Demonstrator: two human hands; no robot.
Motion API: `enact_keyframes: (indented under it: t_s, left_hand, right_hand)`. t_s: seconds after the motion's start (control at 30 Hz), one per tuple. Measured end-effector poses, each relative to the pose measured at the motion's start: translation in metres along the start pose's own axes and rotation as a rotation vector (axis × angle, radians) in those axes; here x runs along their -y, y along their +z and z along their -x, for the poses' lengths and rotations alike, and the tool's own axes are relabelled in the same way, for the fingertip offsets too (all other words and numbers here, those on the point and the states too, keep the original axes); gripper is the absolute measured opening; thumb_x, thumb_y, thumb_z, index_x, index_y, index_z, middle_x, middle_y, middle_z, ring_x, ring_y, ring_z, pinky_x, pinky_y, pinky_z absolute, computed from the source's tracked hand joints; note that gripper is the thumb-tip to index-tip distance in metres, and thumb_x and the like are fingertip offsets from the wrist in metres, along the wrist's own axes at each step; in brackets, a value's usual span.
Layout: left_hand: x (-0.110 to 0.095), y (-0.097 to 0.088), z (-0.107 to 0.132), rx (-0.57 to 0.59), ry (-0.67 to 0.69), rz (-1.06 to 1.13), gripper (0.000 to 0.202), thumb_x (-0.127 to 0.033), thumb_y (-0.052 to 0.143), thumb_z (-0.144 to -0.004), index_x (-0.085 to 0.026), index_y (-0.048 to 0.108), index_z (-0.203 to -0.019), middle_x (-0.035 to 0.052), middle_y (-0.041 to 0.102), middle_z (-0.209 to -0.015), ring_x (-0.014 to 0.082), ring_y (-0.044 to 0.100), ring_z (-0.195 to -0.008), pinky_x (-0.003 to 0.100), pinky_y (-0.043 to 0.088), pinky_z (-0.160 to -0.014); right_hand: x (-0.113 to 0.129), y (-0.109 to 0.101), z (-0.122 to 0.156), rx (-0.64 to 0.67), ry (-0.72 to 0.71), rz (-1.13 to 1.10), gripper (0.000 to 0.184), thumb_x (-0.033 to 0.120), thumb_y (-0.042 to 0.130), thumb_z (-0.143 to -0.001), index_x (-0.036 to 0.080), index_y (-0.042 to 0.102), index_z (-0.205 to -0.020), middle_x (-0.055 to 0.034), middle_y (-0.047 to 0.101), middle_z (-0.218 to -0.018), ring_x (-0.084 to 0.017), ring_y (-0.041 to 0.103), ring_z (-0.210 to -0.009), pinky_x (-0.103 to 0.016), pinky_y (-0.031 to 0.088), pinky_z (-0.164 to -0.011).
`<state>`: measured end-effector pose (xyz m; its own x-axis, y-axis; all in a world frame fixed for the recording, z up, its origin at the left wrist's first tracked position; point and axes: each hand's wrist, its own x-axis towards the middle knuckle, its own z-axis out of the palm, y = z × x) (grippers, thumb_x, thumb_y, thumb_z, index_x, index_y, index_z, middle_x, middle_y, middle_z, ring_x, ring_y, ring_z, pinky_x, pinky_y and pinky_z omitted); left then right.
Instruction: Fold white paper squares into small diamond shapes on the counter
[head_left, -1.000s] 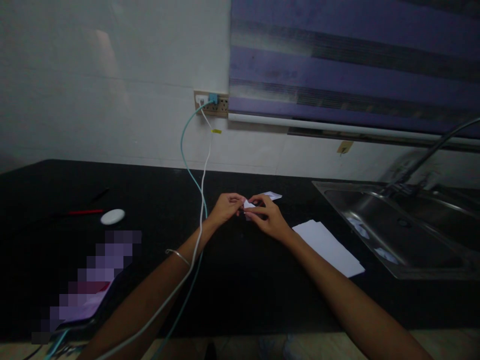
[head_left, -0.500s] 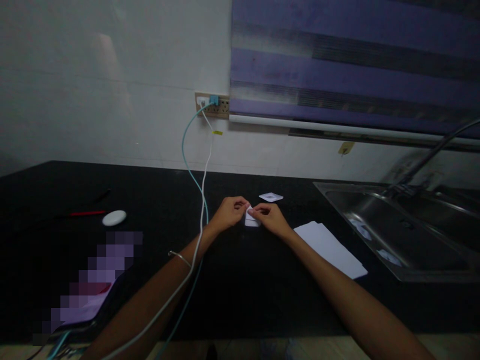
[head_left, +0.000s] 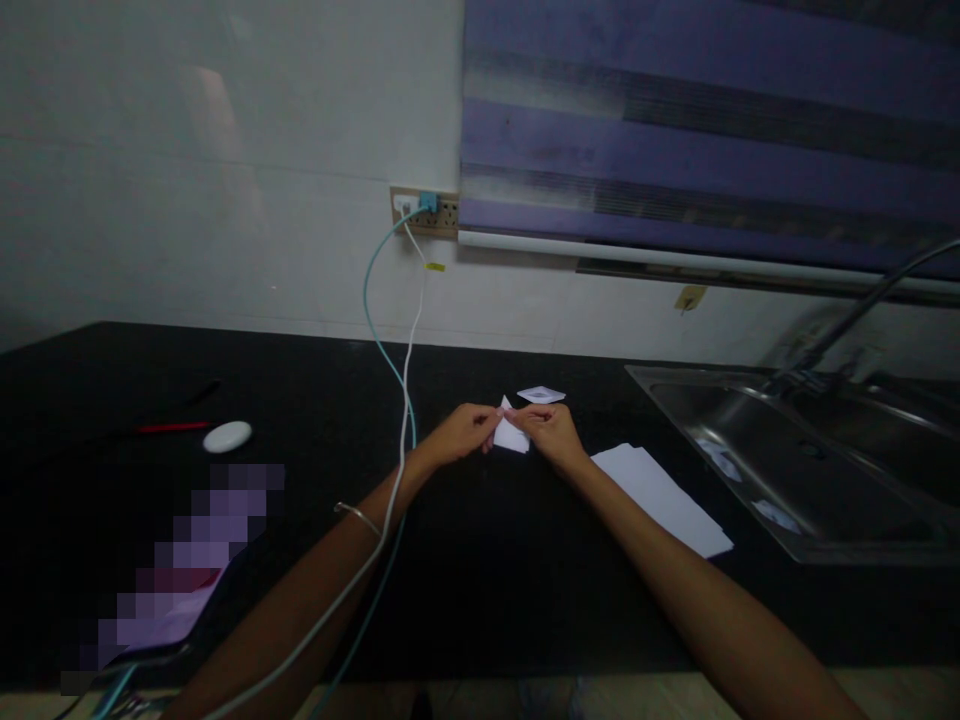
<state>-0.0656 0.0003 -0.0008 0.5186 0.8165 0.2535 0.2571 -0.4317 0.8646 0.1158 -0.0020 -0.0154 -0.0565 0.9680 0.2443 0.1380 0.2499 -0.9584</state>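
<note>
A small piece of folded white paper (head_left: 512, 436) is pinched between my two hands above the black counter, its pointed tip upward. My left hand (head_left: 472, 430) grips its left edge with thumb and fingers closed. On the other side my right hand (head_left: 550, 428) pinches it, the thumb lying near the tip. Just behind my right hand lies a folded paper boat (head_left: 541, 394). A stack of white paper sheets (head_left: 660, 497) rests beside my right forearm, which covers part of its edge.
A white and a teal cable (head_left: 405, 400) hang from the wall socket (head_left: 442, 212) across my left forearm. To the right is a steel sink (head_left: 787, 548) with a faucet (head_left: 847, 320). At left lie a white oval object (head_left: 227, 436), a red pen-like stick (head_left: 174, 427) and a blurred-out device.
The folded paper has turned in my hands: its flat, strip-like face has given way to a pointed, triangular shape. My right hand has shifted slightly to the right.
</note>
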Motion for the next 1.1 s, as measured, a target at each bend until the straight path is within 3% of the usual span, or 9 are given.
enact_keyframes:
  t_s: [0.17,0.37,0.67,0.8,0.93,1.0,1.1]
  left_hand:
    - [0.004,0.004,0.001,0.048,0.003,0.017,0.04,-0.049,0.043,-0.091,-0.014,0.059,-0.079,-0.0005,0.055,-0.058,0.0108,0.052,-0.052,0.021,0.038,-0.049]
    - [0.01,-0.001,-0.001,-0.06,0.029,-0.032,0.043,-0.051,0.039,-0.092,-0.015,0.054,-0.075,-0.0019,0.053,-0.053,0.0102,0.049,-0.046,0.02,0.034,-0.046]
    - [0.006,0.0,0.0,-0.046,0.042,-0.044,0.045,-0.051,0.034,-0.094,-0.015,0.055,-0.077,-0.0023,0.053,-0.051,0.0096,0.047,-0.044,0.021,0.034,-0.047]
    - [0.006,0.0,-0.002,-0.014,0.029,0.039,0.045,-0.052,0.035,-0.093,-0.015,0.055,-0.078,-0.002,0.054,-0.054,0.0096,0.048,-0.046,0.021,0.034,-0.047]
    - [0.01,-0.001,-0.006,-0.124,-0.026,0.144,0.048,-0.055,0.028,-0.094,-0.017,0.049,-0.074,-0.0023,0.049,-0.058,0.0088,0.043,-0.046,0.021,0.031,-0.045]
    - [0.013,-0.002,-0.009,-0.207,0.038,0.121,0.043,-0.053,0.031,-0.094,-0.017,0.051,-0.081,-0.0015,0.05,-0.066,0.0094,0.044,-0.053,0.021,0.034,-0.049]
    - [0.016,-0.002,-0.01,-0.192,0.15,0.045,0.038,-0.048,0.032,-0.096,-0.018,0.054,-0.092,0.001,0.054,-0.079,0.0119,0.048,-0.067,0.023,0.039,-0.06]
  right_hand:
    - [-0.008,-0.001,-0.002,-0.01,0.016,-0.036,0.034,0.047,0.076,-0.063,0.013,0.073,-0.07,-0.0053,0.068,-0.065,-0.014,0.056,-0.055,-0.026,0.041,-0.051]
    - [-0.002,0.0,0.001,0.086,0.074,-0.135,0.033,0.044,0.076,-0.064,0.015,0.074,-0.079,-0.0062,0.072,-0.075,-0.018,0.063,-0.066,-0.03,0.047,-0.064]
    - [-0.001,-0.002,0.001,0.085,0.067,-0.153,0.027,0.04,0.077,-0.065,0.015,0.072,-0.076,-0.0063,0.072,-0.074,-0.018,0.063,-0.063,-0.03,0.047,-0.062]
    - [-0.002,-0.001,0.001,0.073,0.099,-0.208,0.031,0.038,0.078,-0.065,0.018,0.069,-0.087,-0.0028,0.069,-0.068,-0.016,0.061,-0.058,-0.029,0.045,-0.059]
    - [-0.004,0.0,0.001,0.112,0.097,-0.247,0.032,0.038,0.077,-0.066,0.02,0.067,-0.091,-0.0018,0.069,-0.07,-0.016,0.061,-0.059,-0.028,0.045,-0.058]
    - [-0.006,0.001,0.001,0.134,0.111,-0.25,0.033,0.039,0.077,-0.065,0.02,0.069,-0.092,-0.0026,0.069,-0.073,-0.015,0.06,-0.06,-0.027,0.044,-0.058]
    - [-0.01,0.002,0.001,0.126,0.136,-0.255,0.036,0.039,0.079,-0.063,0.018,0.071,-0.091,-0.0046,0.071,-0.075,-0.015,0.06,-0.061,-0.028,0.045,-0.059]
